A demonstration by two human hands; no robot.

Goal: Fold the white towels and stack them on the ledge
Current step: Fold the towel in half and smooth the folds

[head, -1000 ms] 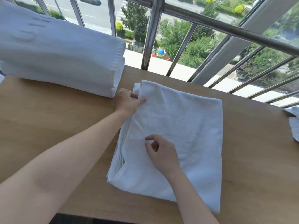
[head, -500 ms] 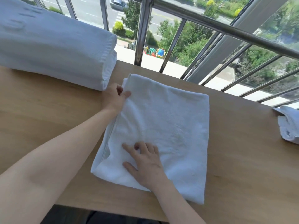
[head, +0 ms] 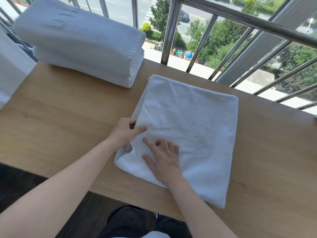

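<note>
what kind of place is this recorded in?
Probably an upper-floor balcony: a metal railing runs along a wooden ledge, with a road and treetops seen below. The stack of folded white towels hints at hotel housekeeping, unconfirmed.

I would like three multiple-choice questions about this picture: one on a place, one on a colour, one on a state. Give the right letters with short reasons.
1. Where is the stack of folded towels relative to the flat towel?
A. On top of it
B. To its left, farther back
C. To its right

2. What colour is the ledge?
A. Black
B. Green
C. Wood brown

3. How is the right hand?
A. Palm down on the flat towel
B. Curled into a fist
C. Raised off the towel

Answers:
1 B: the stack sits apart at the left, near the railing.
2 C: light wood grain shows.
3 A: it presses the towel, while the left hand pinches the towel's left edge.
</note>
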